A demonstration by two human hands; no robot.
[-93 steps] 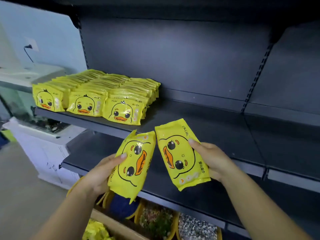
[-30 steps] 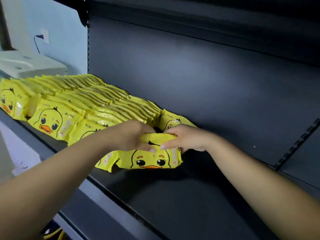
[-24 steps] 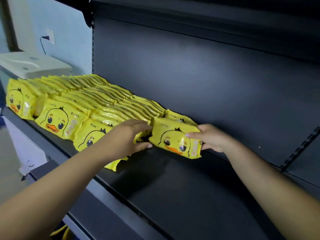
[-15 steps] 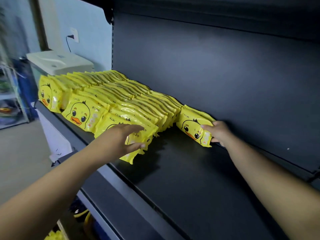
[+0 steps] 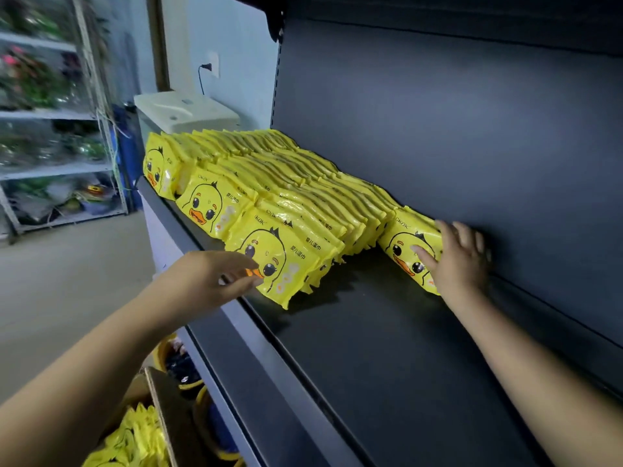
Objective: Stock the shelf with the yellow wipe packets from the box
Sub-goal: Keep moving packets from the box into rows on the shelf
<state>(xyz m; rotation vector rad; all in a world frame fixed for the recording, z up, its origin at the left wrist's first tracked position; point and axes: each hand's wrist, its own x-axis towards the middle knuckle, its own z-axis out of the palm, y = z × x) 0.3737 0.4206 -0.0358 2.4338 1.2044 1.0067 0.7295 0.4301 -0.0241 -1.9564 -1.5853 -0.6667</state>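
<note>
Yellow wipe packets (image 5: 269,203) fill the shelf (image 5: 387,348) in rows; our right hand (image 5: 462,261), fingers spread, presses a new row's packet (image 5: 409,246) upright (left hand (image 5: 209,278) loose, holding nothing), the box (image 5: 161,419) below.

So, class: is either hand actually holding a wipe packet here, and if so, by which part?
Neither grips one. The right hand presses flat on the rightmost packet, against its front face; the left hand hangs open by the front packet.

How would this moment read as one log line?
step: stocking shelf | right hand: pressing new packet against back panel | left hand: open by front packet | box: packets remain
</note>
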